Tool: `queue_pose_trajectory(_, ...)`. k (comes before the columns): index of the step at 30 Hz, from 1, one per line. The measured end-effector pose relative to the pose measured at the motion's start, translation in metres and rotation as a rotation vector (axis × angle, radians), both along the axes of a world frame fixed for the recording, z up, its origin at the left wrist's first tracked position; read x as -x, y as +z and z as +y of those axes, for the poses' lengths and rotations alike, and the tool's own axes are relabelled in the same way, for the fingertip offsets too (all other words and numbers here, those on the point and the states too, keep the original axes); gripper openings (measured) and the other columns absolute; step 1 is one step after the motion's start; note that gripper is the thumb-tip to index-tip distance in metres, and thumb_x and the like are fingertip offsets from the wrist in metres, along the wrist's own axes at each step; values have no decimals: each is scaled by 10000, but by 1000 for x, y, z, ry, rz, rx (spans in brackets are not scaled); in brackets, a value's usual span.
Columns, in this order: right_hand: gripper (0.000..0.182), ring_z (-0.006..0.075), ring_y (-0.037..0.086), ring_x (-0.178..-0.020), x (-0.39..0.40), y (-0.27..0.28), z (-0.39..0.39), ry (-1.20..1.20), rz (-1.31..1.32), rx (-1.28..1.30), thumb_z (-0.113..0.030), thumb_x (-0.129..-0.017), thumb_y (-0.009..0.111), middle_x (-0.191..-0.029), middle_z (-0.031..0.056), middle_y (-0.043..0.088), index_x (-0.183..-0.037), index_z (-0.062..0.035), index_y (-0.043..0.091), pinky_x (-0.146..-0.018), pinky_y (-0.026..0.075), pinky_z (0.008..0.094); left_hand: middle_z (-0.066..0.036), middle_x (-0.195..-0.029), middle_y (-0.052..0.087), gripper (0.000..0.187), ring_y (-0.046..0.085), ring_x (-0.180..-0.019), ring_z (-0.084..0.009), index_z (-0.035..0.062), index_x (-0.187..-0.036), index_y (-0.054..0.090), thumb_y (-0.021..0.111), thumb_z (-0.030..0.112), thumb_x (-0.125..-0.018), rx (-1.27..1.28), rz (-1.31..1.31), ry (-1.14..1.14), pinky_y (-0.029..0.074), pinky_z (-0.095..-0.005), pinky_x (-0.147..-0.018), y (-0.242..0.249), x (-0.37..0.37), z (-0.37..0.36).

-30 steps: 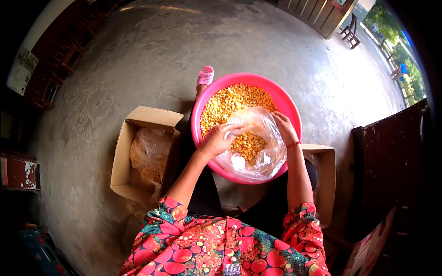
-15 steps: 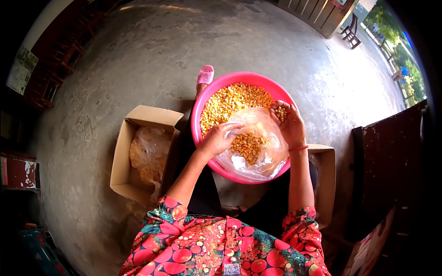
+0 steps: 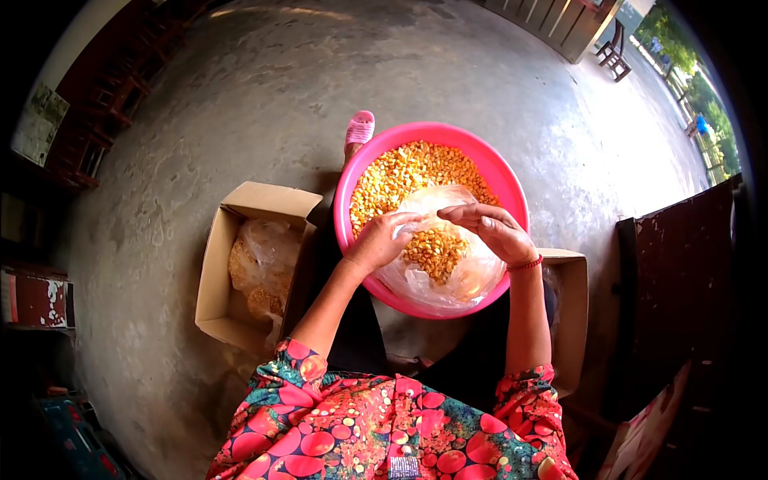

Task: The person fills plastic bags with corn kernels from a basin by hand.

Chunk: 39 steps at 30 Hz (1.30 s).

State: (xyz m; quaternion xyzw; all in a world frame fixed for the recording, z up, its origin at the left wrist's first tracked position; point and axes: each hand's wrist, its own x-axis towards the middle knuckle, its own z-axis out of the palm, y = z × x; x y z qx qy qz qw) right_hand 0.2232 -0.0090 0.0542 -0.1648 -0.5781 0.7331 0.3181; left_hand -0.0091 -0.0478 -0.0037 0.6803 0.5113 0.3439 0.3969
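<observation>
Left of the left hand, a cardboard box [image 3: 214, 300] holds bagged grain [image 3: 260, 272]. The left hand [image 3: 382, 242] pinches the rim of a clear plastic bag [image 3: 436, 299], which lies just beside it in a pink basin [image 3: 510, 186], corn kernels [image 3: 434, 253] inside. Over the bag's right side, the right hand [image 3: 494, 230] is cupped, fingers together.

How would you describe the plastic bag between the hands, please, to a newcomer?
Find the pink basin of yellow kernels. The bag is the clear one inside it, held by the left hand, unlike the plastic in the left cardboard box.
</observation>
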Motion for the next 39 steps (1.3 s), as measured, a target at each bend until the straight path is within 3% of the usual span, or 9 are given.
queue_pose_trajectory(5,229,143,605,-830,-19,-16,17,-375,113,220,-169,-942,455,-970,96,632,-1012,2,589,-711,502,260,-175,-1069,615,362,585,-1026,-293,45,-1092,610,548,1,-738,24,-9,-3,441,-351,-915,0,0,0)
queue_pose_trajectory(9,154,116,604,-744,-34,-49,35,-865,-459,100,-139,-880,548,-822,35,655,-920,-21,638,-663,487,238,-141,-1082,625,367,585,-1045,-248,37,-1093,607,571,-15,-732,-20,-32,-17,443,-326,-910,-4,1,1)
queue_pose_trajectory(13,206,322,604,-851,-27,-82,35,-855,-1105,-681,-58,-757,605,-902,162,618,-958,-85,641,-753,484,388,-141,-1077,627,364,589,-1032,-247,38,-1097,609,566,-12,-738,9,-12,-14,440,-324,-901,-1,2,-1)
queue_pose_trajectory(17,256,316,593,-887,-20,-127,38,-629,-1216,-640,-234,-866,463,-989,147,579,-1080,-148,575,-772,485,405,-163,-1036,635,333,610,-984,-278,25,-1080,611,546,19,-754,-36,-57,-17,468,-335,-846,-4,0,-1)
queue_pose_trajectory(22,346,309,590,-987,-12,-113,35,-431,-897,-129,-344,-902,433,-1042,169,623,-1121,-130,593,-840,454,375,-160,-1047,632,335,606,-1000,-269,19,-1080,609,560,8,-749,-33,-7,-25,461,-326,-865,3,0,-1)
queue_pose_trajectory(25,325,227,616,-926,-4,-117,31,-527,-638,224,-313,-894,499,-986,163,650,-1036,-51,631,-802,452,339,-154,-1065,629,341,599,-1021,-265,20,-1086,607,567,-1,-748,-32,3,-39,452,-324,-887,3,-1,0)
queue_pose_trajectory(31,274,159,604,-845,-7,-104,32,-423,-652,-98,-231,-891,529,-904,111,661,-1023,-12,627,-742,465,298,-158,-1077,625,339,590,-1039,-264,29,-1097,606,579,14,-759,8,35,-15,445,-324,-899,3,0,-1)
queue_pose_trajectory(34,262,93,578,-764,-4,-89,31,-649,-380,341,-165,-865,585,-895,60,624,-1068,2,581,-649,484,226,-161,-1078,623,337,591,-1036,-268,33,-1098,607,583,21,-761,10,33,-15,446,-327,-896,5,0,-2)
queue_pose_trajectory(39,163,94,532,-665,-15,-76,35,-714,-10,498,-213,-884,543,-779,32,573,-909,-57,583,-567,436,192,-163,-1080,621,337,591,-1031,-277,37,-1098,609,581,27,-762,-1,27,-22,447,-329,-892,2,2,-1)
